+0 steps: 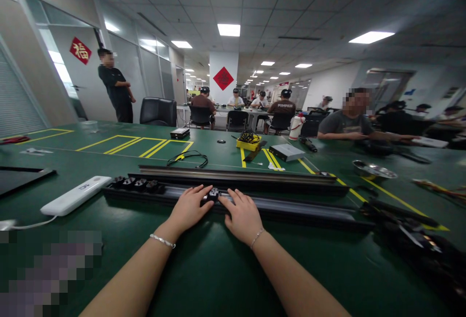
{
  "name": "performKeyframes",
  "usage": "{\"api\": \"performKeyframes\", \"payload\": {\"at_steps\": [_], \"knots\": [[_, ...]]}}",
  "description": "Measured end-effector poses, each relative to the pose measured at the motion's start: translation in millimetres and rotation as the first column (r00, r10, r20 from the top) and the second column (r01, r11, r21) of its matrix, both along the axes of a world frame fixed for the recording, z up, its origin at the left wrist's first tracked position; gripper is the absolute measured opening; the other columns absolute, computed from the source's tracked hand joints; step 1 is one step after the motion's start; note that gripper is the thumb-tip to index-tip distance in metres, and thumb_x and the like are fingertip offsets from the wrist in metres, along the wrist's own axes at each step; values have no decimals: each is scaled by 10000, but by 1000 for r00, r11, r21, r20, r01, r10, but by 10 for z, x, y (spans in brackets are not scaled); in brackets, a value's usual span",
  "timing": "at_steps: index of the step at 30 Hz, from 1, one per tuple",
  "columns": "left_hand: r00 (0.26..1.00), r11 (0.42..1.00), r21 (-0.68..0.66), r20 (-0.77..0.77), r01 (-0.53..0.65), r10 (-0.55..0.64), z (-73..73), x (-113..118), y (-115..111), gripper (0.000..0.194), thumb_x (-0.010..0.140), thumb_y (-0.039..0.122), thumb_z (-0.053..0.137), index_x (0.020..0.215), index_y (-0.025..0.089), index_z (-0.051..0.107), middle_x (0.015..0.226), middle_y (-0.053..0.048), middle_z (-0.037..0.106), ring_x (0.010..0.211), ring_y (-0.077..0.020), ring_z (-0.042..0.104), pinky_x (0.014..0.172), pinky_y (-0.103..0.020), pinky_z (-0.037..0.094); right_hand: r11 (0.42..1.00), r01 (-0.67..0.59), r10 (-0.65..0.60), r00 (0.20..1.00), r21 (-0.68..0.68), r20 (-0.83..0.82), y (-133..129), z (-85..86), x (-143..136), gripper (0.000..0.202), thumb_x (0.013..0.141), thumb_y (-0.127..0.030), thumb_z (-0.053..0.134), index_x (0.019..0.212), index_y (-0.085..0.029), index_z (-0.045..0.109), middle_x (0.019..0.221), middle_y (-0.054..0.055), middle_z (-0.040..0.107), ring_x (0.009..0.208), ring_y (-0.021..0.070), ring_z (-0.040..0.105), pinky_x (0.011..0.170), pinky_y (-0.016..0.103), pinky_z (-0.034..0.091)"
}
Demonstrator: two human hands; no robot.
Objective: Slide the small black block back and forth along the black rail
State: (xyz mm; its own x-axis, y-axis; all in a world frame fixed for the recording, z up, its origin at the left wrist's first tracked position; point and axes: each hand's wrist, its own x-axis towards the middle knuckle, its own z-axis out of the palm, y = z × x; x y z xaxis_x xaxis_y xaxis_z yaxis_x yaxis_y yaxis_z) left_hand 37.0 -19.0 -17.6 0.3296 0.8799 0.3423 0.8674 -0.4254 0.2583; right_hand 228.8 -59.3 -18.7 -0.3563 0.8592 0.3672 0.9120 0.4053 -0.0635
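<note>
A long black rail (291,210) with a channel lies across the green table, and several small black parts (140,184) sit in a row at its left end. Between my hands, one small black and silver part (214,193) rests in the channel. My left hand (190,208) has its thumb and fingers around the left side of that part. My right hand (242,215) lies over the rail just to the right, fingers apart, its index fingertip near the part. Behind runs a second long black rail (255,177).
On the left lies a white power strip (78,195) with a cable. Behind the rails are a black cable (187,158), a yellow box (248,143) and a grey box (287,152). A metal bowl (374,169) and dark parts (418,244) stand right. A person (347,123) sits across the table.
</note>
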Motion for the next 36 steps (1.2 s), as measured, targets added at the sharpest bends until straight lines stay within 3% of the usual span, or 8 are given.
{"api": "performKeyframes", "payload": {"at_steps": [12, 24, 36], "knots": [[999, 997, 82, 50, 12, -17, -34, 28, -27, 468, 798, 412, 484, 1241, 260, 486, 1229, -52, 567, 1146, -200, 496, 1002, -373, 348, 1000, 24, -24, 1000, 0, 10, 29, 1, -19, 493, 762, -242, 492, 1245, -341, 472, 1368, 32, 411, 1248, 235, 328, 974, 388, 258], [999, 999, 37, 41, -38, 36, -66, 36, -9, 492, 795, 440, 482, 1255, 267, 473, 1267, -62, 551, 1211, -216, 449, 1024, -407, 316, 1000, 22, -22, 1000, 22, 8, 49, -3, -31, 461, 757, -272, 510, 1213, -341, 495, 1336, 48, 442, 1220, 242, 357, 968, 401, 268], [996, 998, -15, 63, -54, 55, -10, 44, -25, 503, 777, 440, 516, 1245, 257, 490, 1285, -79, 536, 1219, -214, 444, 1029, -411, 312, 1000, 28, -29, 999, 12, 27, 49, 22, -29, 436, 774, -286, 504, 1205, -349, 503, 1337, 38, 442, 1217, 241, 358, 997, 443, 218]]}}
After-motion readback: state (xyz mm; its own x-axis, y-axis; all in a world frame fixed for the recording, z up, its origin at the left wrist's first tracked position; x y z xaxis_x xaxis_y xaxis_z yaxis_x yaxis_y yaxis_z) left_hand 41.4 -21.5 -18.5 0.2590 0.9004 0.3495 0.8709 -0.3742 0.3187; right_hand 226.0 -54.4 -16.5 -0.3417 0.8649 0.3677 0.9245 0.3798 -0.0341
